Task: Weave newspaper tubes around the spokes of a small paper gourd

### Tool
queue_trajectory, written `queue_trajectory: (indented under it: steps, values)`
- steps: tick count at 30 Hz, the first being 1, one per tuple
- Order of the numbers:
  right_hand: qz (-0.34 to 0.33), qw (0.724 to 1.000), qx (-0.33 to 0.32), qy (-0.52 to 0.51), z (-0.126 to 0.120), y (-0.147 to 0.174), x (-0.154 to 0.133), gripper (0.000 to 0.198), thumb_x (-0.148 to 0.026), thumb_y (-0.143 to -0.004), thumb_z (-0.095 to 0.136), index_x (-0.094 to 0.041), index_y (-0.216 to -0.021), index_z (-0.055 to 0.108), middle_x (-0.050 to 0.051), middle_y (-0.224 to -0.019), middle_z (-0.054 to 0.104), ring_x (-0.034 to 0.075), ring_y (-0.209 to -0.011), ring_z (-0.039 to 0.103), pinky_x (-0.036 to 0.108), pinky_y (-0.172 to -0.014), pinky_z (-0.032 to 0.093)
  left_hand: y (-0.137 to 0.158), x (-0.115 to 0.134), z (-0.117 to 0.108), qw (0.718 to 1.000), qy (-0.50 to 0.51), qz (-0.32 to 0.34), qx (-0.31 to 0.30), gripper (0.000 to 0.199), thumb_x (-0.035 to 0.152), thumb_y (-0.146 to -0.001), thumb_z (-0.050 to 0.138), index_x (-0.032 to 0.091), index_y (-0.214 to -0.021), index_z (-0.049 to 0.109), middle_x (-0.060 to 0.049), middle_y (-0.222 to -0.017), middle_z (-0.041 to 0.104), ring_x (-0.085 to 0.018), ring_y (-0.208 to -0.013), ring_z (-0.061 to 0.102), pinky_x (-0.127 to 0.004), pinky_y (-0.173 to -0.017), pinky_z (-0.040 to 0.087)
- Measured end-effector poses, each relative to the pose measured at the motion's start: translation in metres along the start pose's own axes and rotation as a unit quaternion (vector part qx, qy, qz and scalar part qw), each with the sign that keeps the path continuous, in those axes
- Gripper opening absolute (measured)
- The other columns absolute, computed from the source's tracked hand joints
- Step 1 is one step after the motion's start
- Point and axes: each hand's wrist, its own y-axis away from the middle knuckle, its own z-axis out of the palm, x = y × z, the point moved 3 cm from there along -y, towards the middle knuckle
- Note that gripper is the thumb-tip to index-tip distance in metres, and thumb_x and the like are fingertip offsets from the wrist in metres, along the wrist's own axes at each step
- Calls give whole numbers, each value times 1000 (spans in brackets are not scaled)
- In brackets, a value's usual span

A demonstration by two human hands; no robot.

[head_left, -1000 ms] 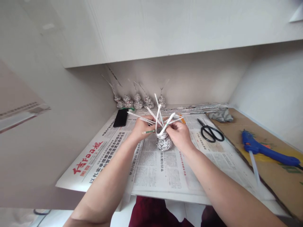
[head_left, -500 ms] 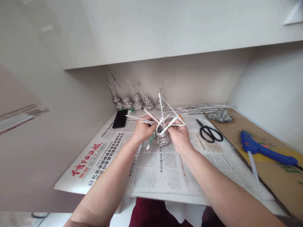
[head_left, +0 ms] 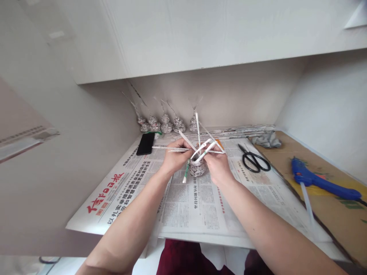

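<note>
A small round piece woven from rolled newspaper point(head_left: 197, 169) sits between my hands above the newspaper sheet. Several white paper sticks point(head_left: 198, 131) spread from its top, some bent across the opening. One short stick with a green band point(head_left: 185, 172) points down toward me on its left side. My left hand point(head_left: 177, 156) is closed at the left rim, with paper sticks running past its fingers; its fingertips are partly hidden. My right hand point(head_left: 218, 163) is closed against the right side of the woven piece, its fingertips behind the sticks.
Newspaper point(head_left: 137, 191) covers the table. A black phone point(head_left: 145, 144) lies left; finished gourd-shaped weavings point(head_left: 166, 124) line the back wall beside long paper sticks point(head_left: 229, 131). Black scissors point(head_left: 254, 159), a grey cloth point(head_left: 268, 140) and a blue glue gun point(head_left: 318, 179) on cardboard point(head_left: 338, 229) lie right.
The paper sticks over the opening have shifted, one bending further across to the right. The green-banded stick has swung slightly right. My left hand moved a little; my right hand stayed nearly still.
</note>
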Motion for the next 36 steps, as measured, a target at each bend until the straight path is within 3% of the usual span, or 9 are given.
queue_trajectory:
  steps: [6,13,20,25,36]
  values:
    - [-11,998,-34,54,-3,-2,3,11,-23,-63,71,-20,-72,65,-1,-67,66,16,-64,61,29,-63,47,-2,4,0,1000,-8,-12,7,14,22,-64,74,15,-67,62,-1,-65,65,-12,-60,58,-23,-58,46]
    - [-34,997,-28,70,-3,-2,3,10,-24,-65,70,-21,-71,62,-2,-66,65,16,-64,60,28,-62,46,-3,6,-1,999,-48,-16,-4,16,25,-66,74,14,-76,67,-4,-75,70,-16,-68,63,-25,-63,49]
    - [-31,996,-27,75,-4,-3,4,13,-25,-64,72,-21,-72,63,-3,-67,64,15,-64,59,29,-63,46,2,-1,3,998,-55,35,1,3,14,-73,62,15,-73,65,-3,-72,67,-15,-68,61,-24,-65,48]
    - [-36,996,-25,79,-3,-2,3,15,-26,-63,72,-22,-70,60,-4,-65,62,15,-63,58,28,-61,44,2,-4,4,999,-35,28,3,1,16,-75,62,15,-74,62,-3,-75,67,-15,-71,62,-25,-68,49]
    - [-22,995,-33,89,-4,-1,5,13,-28,-65,72,-22,-71,62,-2,-66,65,17,-63,61,29,-60,46,-3,7,-3,998,-30,-27,-57,24,23,-65,73,15,-87,69,-6,-84,74,-18,-74,68,-29,-70,54]
